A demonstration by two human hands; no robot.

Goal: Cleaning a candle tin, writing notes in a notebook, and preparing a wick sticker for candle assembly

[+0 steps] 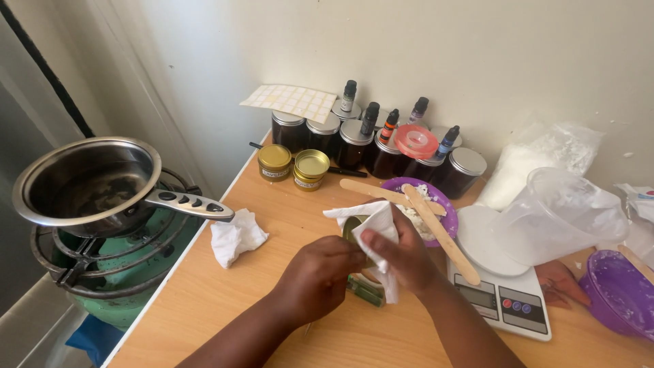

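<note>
Head view looks down on a wooden table (272, 225) where both hands meet over a small round tin (353, 228). The left hand (319, 276) curls its fingers around the tin from the near side, gripping it just above the tabletop. The right hand (402, 255) pinches a white tissue (376, 218) between thumb and fingers and presses it against the tin's rim; most of the tin is hidden by tissue and fingers. Just beside the hands, a purple bowl (446, 204) of white flakes carries two wooden sticks (439, 232) laid across it. A white kitchen scale (504, 293) sits to the right under a tilted clear plastic jug (565, 211). A crumpled tissue (235, 238) lies to the left, near a steel saucepan (88, 180) on a burner. Two gold-lidded tins (293, 163) and dark jars (354, 140) line the wall.
</note>
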